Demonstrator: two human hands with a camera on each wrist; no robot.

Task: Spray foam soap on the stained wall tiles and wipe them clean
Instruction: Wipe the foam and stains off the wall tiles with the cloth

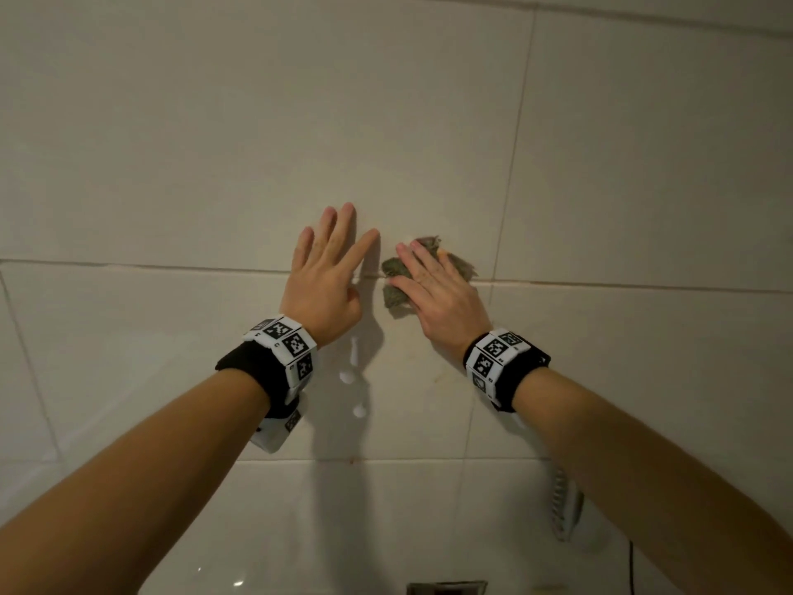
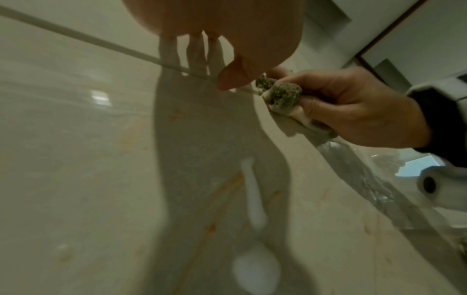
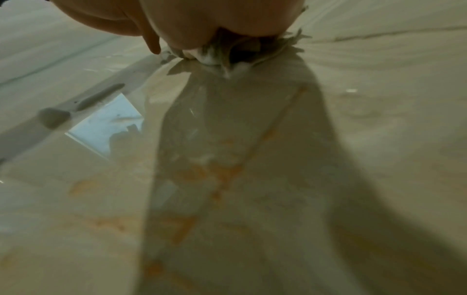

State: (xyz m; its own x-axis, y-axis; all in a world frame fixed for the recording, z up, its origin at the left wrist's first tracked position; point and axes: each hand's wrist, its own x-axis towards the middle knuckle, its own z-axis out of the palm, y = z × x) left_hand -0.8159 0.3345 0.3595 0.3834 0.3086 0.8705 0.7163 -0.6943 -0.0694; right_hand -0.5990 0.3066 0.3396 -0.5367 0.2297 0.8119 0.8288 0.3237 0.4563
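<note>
Cream wall tiles (image 1: 257, 122) fill the head view. My left hand (image 1: 332, 255) lies flat on the wall with fingers spread and holds nothing. Just right of it, my right hand (image 1: 433, 281) presses a green scouring pad (image 1: 392, 268) onto the horizontal grout line. In the left wrist view its fingers (image 2: 336, 95) curl round the pad (image 2: 285, 95), which has white foam at its edge. White foam drips (image 1: 352, 362) run down the tile under my left wrist. Faint orange stains (image 3: 225, 173) mark the wet tile below the pad (image 3: 222, 53).
A ribbed grey hose (image 1: 562, 504) hangs against the lower tile on the right. A metal fitting (image 1: 446, 588) shows at the bottom edge. A glossy white surface (image 1: 236, 577) lies below the tiles.
</note>
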